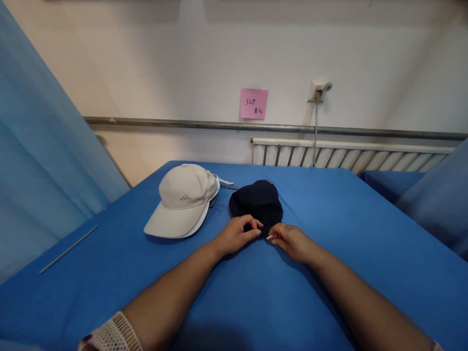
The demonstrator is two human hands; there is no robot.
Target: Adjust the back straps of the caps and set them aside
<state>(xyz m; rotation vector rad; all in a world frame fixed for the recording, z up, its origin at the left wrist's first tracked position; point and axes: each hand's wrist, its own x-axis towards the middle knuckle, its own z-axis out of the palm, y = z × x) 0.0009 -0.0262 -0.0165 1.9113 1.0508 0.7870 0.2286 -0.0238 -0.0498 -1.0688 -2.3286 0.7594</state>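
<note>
A dark navy cap (258,197) lies on the blue-covered table, its back edge toward me. My left hand (239,234) is at the near edge of that cap, thumb and fingertips curled together on its dark fabric. Close beside it, my right hand (292,240) pinches a small whitish piece (269,238) between thumb and forefinger. Whether this piece is joined to the cap cannot be made out. To the left of the navy cap sits a pale beige baseball cap (186,187), brim toward me, with other caps nested under it.
A thin stick (69,248) lies on the blue cloth (120,287) at the left. Behind the table are a metal rail (175,123), a white radiator (336,155), a pink note (254,104) and a socket with a plug (318,92). Blue curtains (40,146) hang at both sides.
</note>
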